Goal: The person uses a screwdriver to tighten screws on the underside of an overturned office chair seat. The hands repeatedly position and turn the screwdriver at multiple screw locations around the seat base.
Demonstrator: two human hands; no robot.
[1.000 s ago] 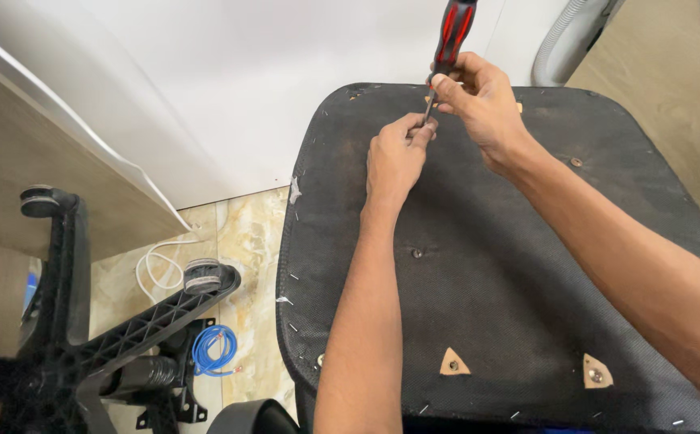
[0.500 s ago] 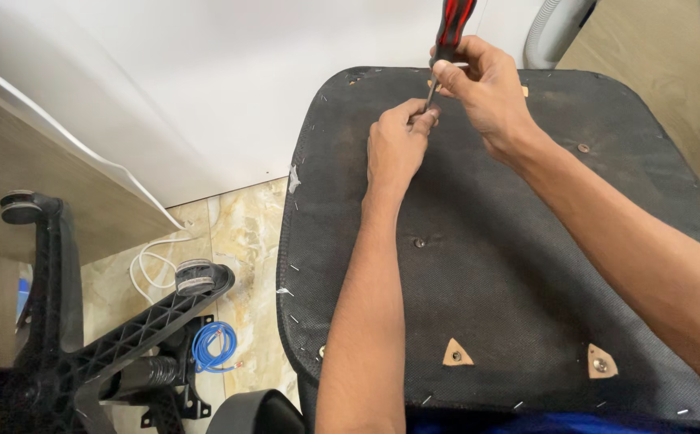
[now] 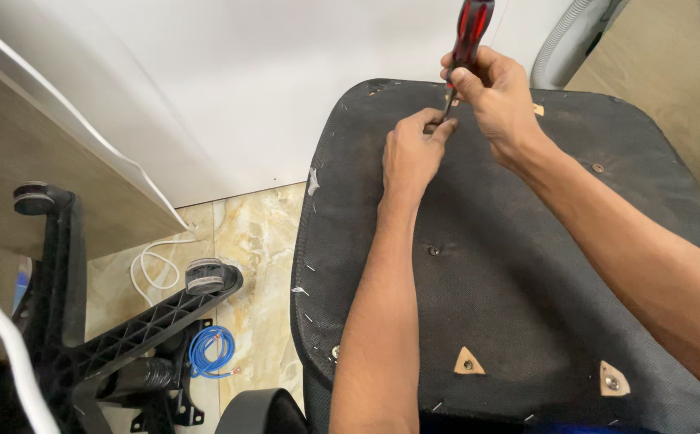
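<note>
On upturned seat base (image 3: 527, 273): screwdriver (image 3: 469, 40) gripped tight by right hand (image 3: 498, 100); tip pinched by left hand (image 3: 412, 153).

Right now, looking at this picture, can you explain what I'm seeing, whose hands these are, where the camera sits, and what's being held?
This is one view from a camera worn on a person's head, looking down at their own two bare hands; there is no machine here. The big black padded slab is the underside of a chair seat, lying upside down. The right hand has its grip around a screwdriver with a red and black handle, with the tip pointing down at the seat. The left hand pinches at the spot where the tip meets the fabric. To the left, on the marble-look floor, lie the chair's black wheeled base, a blue wire coil and a white cable.
</note>
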